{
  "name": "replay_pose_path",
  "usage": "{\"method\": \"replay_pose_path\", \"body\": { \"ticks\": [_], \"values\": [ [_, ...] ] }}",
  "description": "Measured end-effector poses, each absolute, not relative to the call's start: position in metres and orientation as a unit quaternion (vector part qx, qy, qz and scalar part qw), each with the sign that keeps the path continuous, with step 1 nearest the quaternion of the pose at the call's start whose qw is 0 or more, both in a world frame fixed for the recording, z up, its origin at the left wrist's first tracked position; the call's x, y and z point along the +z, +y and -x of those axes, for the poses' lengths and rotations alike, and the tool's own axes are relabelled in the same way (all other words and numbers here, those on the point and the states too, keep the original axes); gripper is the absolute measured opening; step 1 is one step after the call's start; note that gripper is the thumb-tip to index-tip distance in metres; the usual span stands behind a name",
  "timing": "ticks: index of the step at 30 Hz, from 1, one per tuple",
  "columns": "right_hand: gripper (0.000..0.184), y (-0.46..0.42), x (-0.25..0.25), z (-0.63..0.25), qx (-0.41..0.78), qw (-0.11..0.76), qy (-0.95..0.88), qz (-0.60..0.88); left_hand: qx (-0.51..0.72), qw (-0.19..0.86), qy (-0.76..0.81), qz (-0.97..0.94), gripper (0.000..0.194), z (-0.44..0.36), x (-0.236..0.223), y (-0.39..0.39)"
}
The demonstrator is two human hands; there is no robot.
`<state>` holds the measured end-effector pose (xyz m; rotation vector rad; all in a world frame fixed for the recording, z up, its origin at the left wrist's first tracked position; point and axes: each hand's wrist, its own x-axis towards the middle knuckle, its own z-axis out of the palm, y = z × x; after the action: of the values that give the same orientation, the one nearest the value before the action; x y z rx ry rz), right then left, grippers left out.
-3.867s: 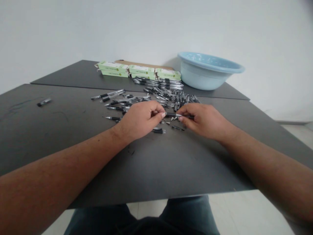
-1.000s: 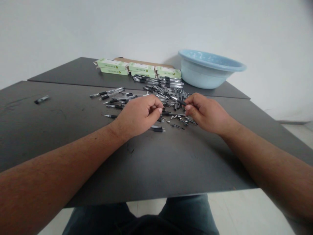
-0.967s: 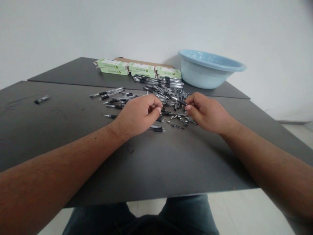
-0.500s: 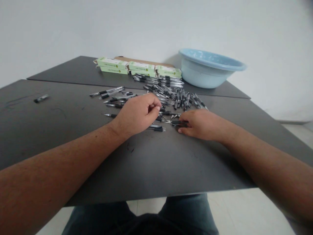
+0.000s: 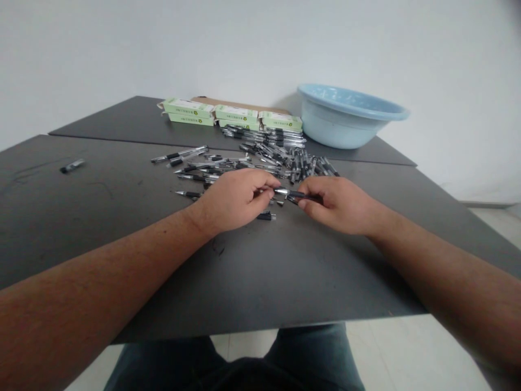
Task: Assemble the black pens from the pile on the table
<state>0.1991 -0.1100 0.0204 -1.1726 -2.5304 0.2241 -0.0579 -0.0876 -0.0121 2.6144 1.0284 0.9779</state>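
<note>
My left hand point(image 5: 236, 198) is closed, thumb and forefinger pinching the front end of a pen point(image 5: 295, 193). The pen lies level between both hands, with a silver cone tip and a black grip. My right hand point(image 5: 342, 205) is closed round its rear part, which the fingers hide. Under those fingers another dark pen part shows, only partly visible. Small silver cone tips point(image 5: 280, 203) lie on the table just below the pen. Several clear and black pens point(image 5: 191, 177) lie beyond and beside my left hand, and part of one point(image 5: 266, 216) shows below it.
A heap of pen parts point(image 5: 301, 163) spreads behind my hands. Farther back are bundled pens point(image 5: 285, 137), green-and-white boxes point(image 5: 189, 113) and a blue basin point(image 5: 342, 127). A short clear-and-black piece point(image 5: 72, 166) lies far left on the dark table point(image 5: 285, 271).
My left hand has moved right and slightly down to meet the pen in my right hand. The pen's front end, pale and thin before, now shows a silver cone.
</note>
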Motion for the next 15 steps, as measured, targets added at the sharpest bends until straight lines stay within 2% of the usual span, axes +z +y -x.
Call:
{"method": "replay_pose_path", "body": {
  "ticks": [5, 10, 15],
  "values": [
    [0.01, -0.11, 0.015, -0.196, 0.099, 0.169, -0.907, 0.374, 0.282, 0.103, 0.276, -0.913, 0.027, 0.054, -0.01, -0.096],
    [0.01, -0.112, 0.015, -0.194, 0.107, 0.166, -0.908, 0.37, 0.282, 0.119, 0.294, -0.905, 0.02, 0.052, -0.006, -0.099],
    [0.026, -0.107, 0.02, -0.204, 0.117, 0.209, -0.887, 0.395, 0.337, 0.161, 0.337, -0.864, 0.015, 0.053, -0.007, -0.097]
  ]
}}
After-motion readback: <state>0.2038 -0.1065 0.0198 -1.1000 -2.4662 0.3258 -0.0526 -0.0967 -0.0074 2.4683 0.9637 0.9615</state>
